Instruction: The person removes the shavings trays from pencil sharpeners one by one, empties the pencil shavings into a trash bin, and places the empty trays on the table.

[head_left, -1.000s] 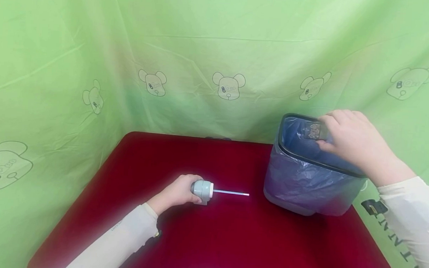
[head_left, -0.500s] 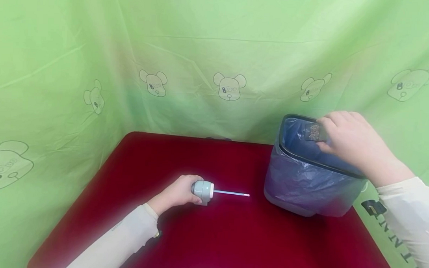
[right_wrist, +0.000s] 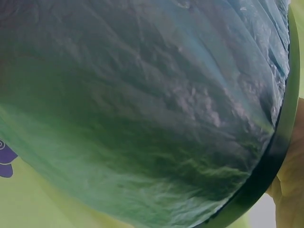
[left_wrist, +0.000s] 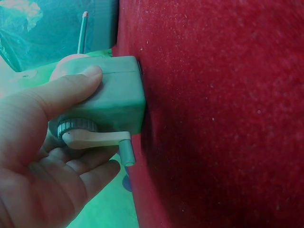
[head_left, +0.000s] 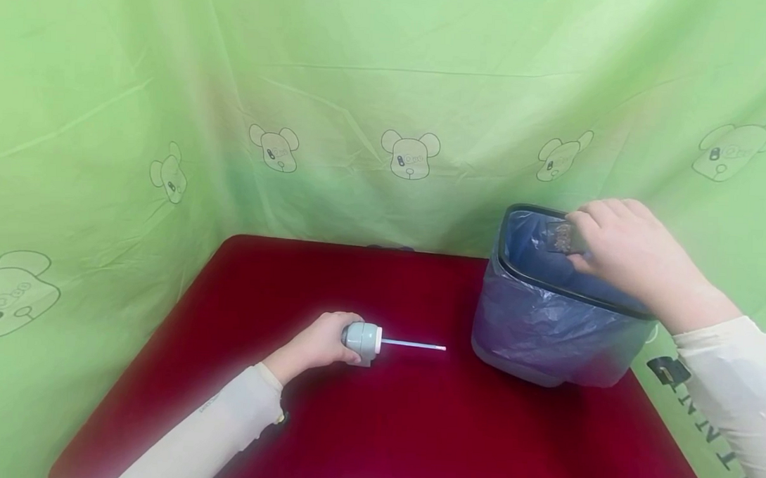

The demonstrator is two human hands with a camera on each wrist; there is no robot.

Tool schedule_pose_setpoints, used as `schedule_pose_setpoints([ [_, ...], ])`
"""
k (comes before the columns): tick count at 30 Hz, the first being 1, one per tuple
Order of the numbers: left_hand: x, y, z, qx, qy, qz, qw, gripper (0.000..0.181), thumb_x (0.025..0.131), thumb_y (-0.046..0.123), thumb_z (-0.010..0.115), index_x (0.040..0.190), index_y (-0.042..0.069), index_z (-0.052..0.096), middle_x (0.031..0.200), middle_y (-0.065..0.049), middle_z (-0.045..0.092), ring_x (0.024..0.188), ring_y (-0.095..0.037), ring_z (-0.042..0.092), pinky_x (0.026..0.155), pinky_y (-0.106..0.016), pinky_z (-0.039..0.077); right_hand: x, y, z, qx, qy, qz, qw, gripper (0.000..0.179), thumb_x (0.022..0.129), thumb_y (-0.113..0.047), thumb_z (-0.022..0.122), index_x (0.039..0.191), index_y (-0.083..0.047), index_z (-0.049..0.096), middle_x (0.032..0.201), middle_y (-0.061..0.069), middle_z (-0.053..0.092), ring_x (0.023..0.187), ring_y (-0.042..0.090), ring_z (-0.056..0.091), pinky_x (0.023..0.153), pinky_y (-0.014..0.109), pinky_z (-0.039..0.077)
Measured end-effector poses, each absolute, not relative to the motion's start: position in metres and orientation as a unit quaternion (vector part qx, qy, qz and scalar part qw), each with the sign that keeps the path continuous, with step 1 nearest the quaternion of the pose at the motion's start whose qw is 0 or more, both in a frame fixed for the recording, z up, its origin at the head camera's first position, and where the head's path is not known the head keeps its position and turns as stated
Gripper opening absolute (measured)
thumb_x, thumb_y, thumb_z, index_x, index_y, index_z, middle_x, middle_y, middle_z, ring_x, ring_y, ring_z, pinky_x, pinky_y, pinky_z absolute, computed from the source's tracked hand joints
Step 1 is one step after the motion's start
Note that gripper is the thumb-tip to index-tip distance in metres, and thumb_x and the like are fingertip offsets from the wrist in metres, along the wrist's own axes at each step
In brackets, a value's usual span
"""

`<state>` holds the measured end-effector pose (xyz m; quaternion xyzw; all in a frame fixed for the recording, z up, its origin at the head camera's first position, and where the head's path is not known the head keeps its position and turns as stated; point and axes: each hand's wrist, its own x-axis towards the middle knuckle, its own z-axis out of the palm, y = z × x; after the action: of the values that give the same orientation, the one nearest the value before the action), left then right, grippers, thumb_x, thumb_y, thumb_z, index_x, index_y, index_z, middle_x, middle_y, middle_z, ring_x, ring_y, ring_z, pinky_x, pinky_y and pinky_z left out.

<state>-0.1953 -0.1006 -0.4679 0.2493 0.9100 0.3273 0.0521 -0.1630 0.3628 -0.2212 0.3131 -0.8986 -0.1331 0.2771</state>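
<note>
My left hand (head_left: 319,341) holds a pale green crank pencil sharpener (head_left: 362,342) by its body, near the middle of the table. A pencil (head_left: 412,343) sticks out of its white front, pointing right. In the left wrist view the thumb lies across the sharpener's top, and the crank handle (left_wrist: 97,138) shows beside the curled fingers. Over the bin's opening, my right hand (head_left: 623,244) pinches a small clear shavings drawer (head_left: 559,237) with brownish bits in it. Only the bin's liner (right_wrist: 156,95) and rim fill the right wrist view; the drawer is hidden there.
A bin (head_left: 544,329) with a bluish plastic liner and a dark rim stands at the table's right side. Red cloth (head_left: 376,429) covers the table. Green curtains (head_left: 338,68) printed with bear heads hang close behind and on both sides.
The right hand has shifted very slightly, and the shavings drawer has tipped a little and sits slightly lower and farther right. The left hand and sharpener stay in place.
</note>
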Motion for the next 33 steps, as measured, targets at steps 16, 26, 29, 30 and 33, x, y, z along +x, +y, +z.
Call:
schedule_pose_setpoints([
  [16,-0.1957,-0.101,-0.4687,0.248,0.909,0.33,0.054,0.064,0.071,0.024,0.094,0.128,0.013,0.066,0.108,0.001,0.07,0.091,-0.016,0.062,0.086,-0.039,0.056,-0.1639,0.3644,-0.2215,0.327,-0.891,-0.144,0.28,0.071,0.063,-0.023,0.092,0.117,0.01,0.059,0.109,0.028,0.063,0.105,0.049,0.058,0.095,0.064,0.043],
  [26,-0.1956,-0.1011,-0.4687,0.247,0.909,0.332,0.053,0.065,0.071,0.023,0.095,0.128,0.013,0.066,0.107,0.002,0.07,0.09,-0.016,0.063,0.085,-0.038,0.056,-0.1644,0.3643,-0.2209,0.33,-0.889,-0.152,0.28,0.071,0.062,-0.022,0.092,0.116,0.01,0.06,0.108,0.027,0.063,0.103,0.048,0.059,0.094,0.063,0.044],
  [29,-0.1956,-0.1012,-0.4687,0.247,0.908,0.334,0.053,0.064,0.071,0.023,0.095,0.127,0.013,0.066,0.107,0.002,0.07,0.09,-0.016,0.063,0.085,-0.039,0.056,-0.1647,0.3643,-0.2206,0.333,-0.886,-0.154,0.284,0.071,0.062,-0.022,0.091,0.116,0.01,0.06,0.108,0.027,0.063,0.103,0.048,0.059,0.094,0.063,0.044],
  [30,-0.1955,-0.1012,-0.4687,0.246,0.908,0.334,0.054,0.064,0.071,0.023,0.095,0.127,0.013,0.066,0.107,0.002,0.07,0.09,-0.016,0.063,0.085,-0.038,0.056,-0.1647,0.3643,-0.2205,0.335,-0.885,-0.155,0.285,0.07,0.062,-0.022,0.091,0.116,0.01,0.06,0.108,0.027,0.063,0.103,0.048,0.059,0.094,0.063,0.044],
  [33,-0.1955,-0.1011,-0.4685,0.245,0.909,0.334,0.056,0.064,0.071,0.024,0.094,0.128,0.013,0.066,0.107,0.002,0.069,0.091,-0.016,0.063,0.085,-0.038,0.056,-0.1649,0.3642,-0.2204,0.34,-0.881,-0.156,0.288,0.07,0.061,-0.022,0.091,0.115,0.011,0.06,0.107,0.027,0.063,0.102,0.048,0.059,0.093,0.063,0.044],
])
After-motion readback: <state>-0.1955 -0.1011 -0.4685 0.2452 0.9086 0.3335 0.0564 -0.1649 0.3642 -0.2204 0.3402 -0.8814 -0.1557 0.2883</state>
